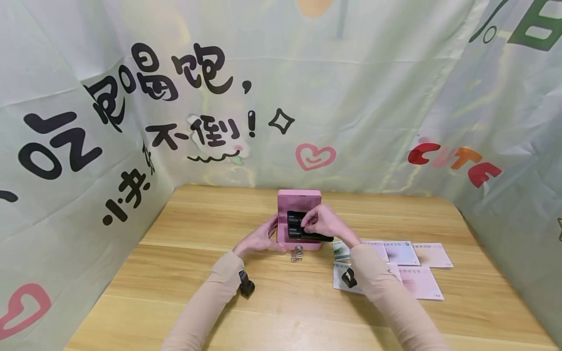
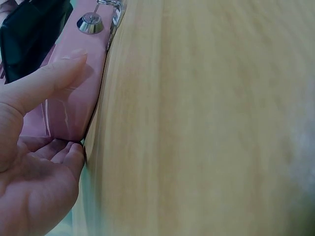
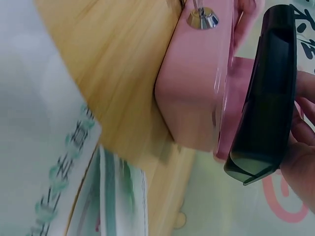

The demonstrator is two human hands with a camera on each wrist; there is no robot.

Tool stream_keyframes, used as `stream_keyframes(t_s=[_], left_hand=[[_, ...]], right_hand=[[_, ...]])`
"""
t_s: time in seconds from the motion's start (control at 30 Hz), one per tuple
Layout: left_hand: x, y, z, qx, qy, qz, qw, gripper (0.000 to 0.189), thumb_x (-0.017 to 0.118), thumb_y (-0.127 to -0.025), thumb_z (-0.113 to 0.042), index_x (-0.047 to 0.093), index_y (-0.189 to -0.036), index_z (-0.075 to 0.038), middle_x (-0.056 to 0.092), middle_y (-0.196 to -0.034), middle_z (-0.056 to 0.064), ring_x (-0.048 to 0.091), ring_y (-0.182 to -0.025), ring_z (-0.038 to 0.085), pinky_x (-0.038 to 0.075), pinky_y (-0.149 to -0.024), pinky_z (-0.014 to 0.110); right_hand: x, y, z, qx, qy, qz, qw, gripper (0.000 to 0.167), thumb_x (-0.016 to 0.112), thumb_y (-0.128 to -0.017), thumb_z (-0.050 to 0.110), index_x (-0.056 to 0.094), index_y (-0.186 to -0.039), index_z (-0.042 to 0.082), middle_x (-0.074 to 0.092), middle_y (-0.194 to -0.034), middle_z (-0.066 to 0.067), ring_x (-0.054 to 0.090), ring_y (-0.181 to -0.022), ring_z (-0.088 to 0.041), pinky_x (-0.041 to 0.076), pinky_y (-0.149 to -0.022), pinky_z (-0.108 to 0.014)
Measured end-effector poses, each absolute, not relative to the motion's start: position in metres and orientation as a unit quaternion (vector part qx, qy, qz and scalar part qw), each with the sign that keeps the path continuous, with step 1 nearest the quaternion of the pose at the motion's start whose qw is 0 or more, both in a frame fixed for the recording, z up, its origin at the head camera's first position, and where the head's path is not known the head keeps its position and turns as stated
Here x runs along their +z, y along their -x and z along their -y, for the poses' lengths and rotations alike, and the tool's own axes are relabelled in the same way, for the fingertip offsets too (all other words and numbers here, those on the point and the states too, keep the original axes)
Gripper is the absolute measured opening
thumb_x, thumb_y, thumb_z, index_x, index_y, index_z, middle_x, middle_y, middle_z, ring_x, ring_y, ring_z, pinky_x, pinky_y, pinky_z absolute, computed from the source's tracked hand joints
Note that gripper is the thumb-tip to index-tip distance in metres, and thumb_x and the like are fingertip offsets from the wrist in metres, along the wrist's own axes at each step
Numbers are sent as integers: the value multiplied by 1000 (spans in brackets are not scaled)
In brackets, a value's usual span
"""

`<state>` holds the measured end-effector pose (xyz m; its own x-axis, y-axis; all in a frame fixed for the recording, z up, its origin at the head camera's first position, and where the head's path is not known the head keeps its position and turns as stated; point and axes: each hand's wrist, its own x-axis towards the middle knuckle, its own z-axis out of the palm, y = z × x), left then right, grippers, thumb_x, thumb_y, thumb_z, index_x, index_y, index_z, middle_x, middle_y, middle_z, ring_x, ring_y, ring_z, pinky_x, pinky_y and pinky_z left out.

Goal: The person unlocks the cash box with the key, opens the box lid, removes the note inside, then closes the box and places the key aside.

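A pink cash box [image 1: 303, 246] stands on the table with its lid [image 1: 300, 201] raised at the back. My left hand [image 1: 259, 240] grips its left side; in the left wrist view the thumb lies along the front wall [image 2: 74, 105] and the fingers bend round the side. A black coin tray [image 1: 295, 229] with rounded compartments is pinched in my right hand [image 1: 324, 222], tilted over the open box and reaching past its right edge. In the right wrist view the tray [image 3: 268, 98] stands apart from the box's near wall [image 3: 189, 88].
A lock with keys [image 1: 296, 255] sits at the box's front. Several banknotes [image 1: 432, 256] lie in two rows on the wooden table [image 1: 285, 302], partly under my right forearm. A printed cloth [image 1: 263, 63] hangs behind and at both sides.
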<state>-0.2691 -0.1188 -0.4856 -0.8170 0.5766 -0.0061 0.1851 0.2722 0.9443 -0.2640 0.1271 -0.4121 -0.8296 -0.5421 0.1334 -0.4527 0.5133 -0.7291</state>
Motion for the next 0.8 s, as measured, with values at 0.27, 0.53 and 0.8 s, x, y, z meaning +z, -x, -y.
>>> stream_keyframes(t_s=[0.27, 0.53, 0.8], left_hand=[[-483, 267, 118, 562, -245, -769, 182, 114, 80, -76, 5, 4, -160, 4, 7, -169, 24, 12, -157, 39, 12, -131, 49], [-486, 269, 118, 567, -253, -763, 180, 113, 81, -74, 6, 8, -160, 2, 14, -168, 23, 14, -157, 39, 12, -131, 50], [-486, 268, 119, 572, -255, -758, 182, 114, 80, -73, 7, 7, -160, 2, 17, -168, 23, 16, -156, 39, 12, -131, 50]], right_hand=[[-413, 266, -116, -399, 298, -866, 47, 7, 74, -77, -9, 76, -82, -4, 77, -80, -17, 68, -70, -10, 59, -65, -18], [-418, 270, -110, -396, 281, -873, 53, 8, 75, -77, -9, 76, -82, -2, 77, -81, -16, 69, -70, -10, 60, -65, -18], [-424, 271, -105, -395, 280, -873, 49, 9, 75, -76, -10, 76, -81, -2, 77, -79, -15, 67, -68, -8, 59, -64, -17]])
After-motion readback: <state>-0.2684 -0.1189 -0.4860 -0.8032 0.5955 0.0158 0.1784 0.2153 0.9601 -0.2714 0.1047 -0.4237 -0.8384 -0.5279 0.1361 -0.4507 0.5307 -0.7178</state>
